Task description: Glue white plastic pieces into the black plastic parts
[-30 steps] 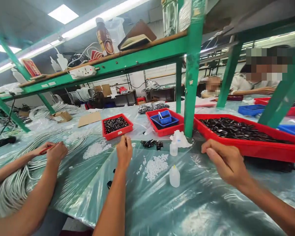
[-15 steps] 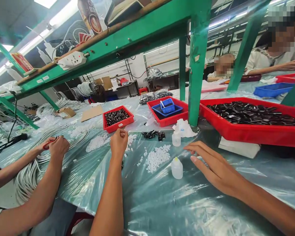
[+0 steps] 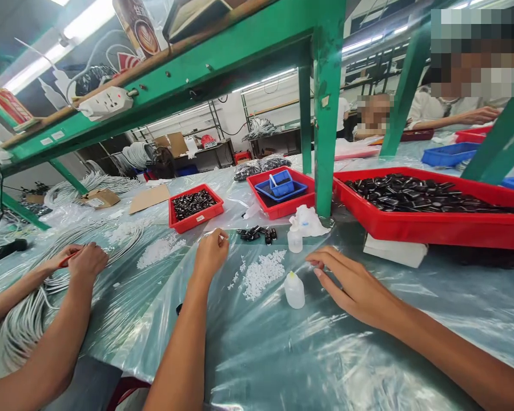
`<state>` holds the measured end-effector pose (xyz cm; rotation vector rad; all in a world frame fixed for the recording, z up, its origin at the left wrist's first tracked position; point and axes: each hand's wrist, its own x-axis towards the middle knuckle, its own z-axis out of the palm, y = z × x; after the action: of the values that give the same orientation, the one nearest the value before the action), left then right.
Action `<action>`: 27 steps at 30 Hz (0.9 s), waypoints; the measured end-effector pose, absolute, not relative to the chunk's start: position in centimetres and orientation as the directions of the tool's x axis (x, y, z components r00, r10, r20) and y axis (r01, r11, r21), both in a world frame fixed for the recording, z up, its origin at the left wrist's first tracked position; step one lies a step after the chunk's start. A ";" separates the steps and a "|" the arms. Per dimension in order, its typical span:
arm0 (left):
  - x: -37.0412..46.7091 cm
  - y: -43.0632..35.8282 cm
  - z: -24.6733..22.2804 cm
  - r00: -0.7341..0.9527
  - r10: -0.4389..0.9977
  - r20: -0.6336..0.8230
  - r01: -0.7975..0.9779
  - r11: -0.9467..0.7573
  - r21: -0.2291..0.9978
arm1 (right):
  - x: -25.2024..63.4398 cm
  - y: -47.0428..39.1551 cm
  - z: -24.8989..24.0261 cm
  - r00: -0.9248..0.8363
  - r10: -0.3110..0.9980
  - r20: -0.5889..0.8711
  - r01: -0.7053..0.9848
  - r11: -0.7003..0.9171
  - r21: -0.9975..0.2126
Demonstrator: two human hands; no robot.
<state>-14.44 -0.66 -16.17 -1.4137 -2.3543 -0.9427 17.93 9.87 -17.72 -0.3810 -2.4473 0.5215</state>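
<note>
My left hand (image 3: 213,255) is closed with curled fingers over the table, left of a small group of black plastic parts (image 3: 257,234). Whatever may be between its fingertips is hidden. Below and right of it lies a pile of small white pieces (image 3: 263,275). My right hand (image 3: 346,282) hovers palm down with its fingers stretched out and nothing in them. Just left of those fingers stands a small translucent bottle (image 3: 294,291) with a yellowish tip. A second small bottle (image 3: 295,241) stands behind it, against a crumpled white cloth (image 3: 309,221).
A red tray (image 3: 196,223) of black parts stands ahead, with another red tray (image 3: 278,212) holding blue bins beside it. A large red tray (image 3: 437,228) is at right. Green shelf posts (image 3: 324,125) rise from the table. At left, a co-worker's hands (image 3: 85,260) work by cable coils.
The view has swung slightly right, so the scene sits further left. My left hand has moved right over the table, towards the black parts. My right hand stays much the same beside the bottle.
</note>
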 end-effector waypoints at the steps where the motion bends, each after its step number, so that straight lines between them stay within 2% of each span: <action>1: -14.5 -0.7 -16.2 -0.510 0.689 0.515 0.853 0.326 0.409 | 17.9 10.0 -17.8 -0.783 0.381 0.491 0.149 0.882 -0.447; 5: -15.3 -0.8 -15.4 -0.573 0.577 0.583 0.819 0.364 0.444 | 17.7 10.1 -17.5 -0.804 0.362 0.472 0.144 0.888 -0.437; 9: -16.6 -1.8 -14.2 -0.662 0.391 0.639 0.744 0.444 0.499 | 18.0 10.2 -17.1 -0.874 0.228 0.429 0.051 0.921 -0.386; 12: -17.1 -3.9 -13.7 -0.713 0.309 0.629 0.684 0.502 0.529 | 18.2 10.6 -17.2 -0.859 0.232 0.457 0.055 0.928 -0.368; 14: -17.0 -5.8 -14.0 -0.730 0.351 0.587 0.672 0.527 0.521 | 18.0 11.0 -17.6 -0.815 0.282 0.505 0.081 0.920 -0.382; 18: -16.6 -9.9 -15.4 -0.676 0.606 0.419 0.734 0.505 0.454 | 17.1 11.8 -18.8 -0.744 0.394 0.540 0.132 0.878 -0.459; 21: -16.4 -11.8 -16.3 -0.584 0.767 0.266 0.780 0.439 0.446 | 16.3 12.1 -19.6 -0.740 0.416 0.528 0.143 0.865 -0.480; 24: -16.1 -12.2 -16.7 -0.526 0.826 0.203 0.793 0.390 0.469 | 15.8 12.3 -20.0 -0.755 0.411 0.510 0.146 0.865 -0.481; 27: -15.1 -11.6 -16.3 -0.523 0.821 0.230 0.784 0.358 0.506 | 15.8 12.2 -19.9 -0.755 0.414 0.509 0.161 0.868 -0.469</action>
<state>-15.09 -11.55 -16.30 -1.5620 -2.6401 -0.9259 15.80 12.18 -19.85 -0.4144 -2.4122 0.5346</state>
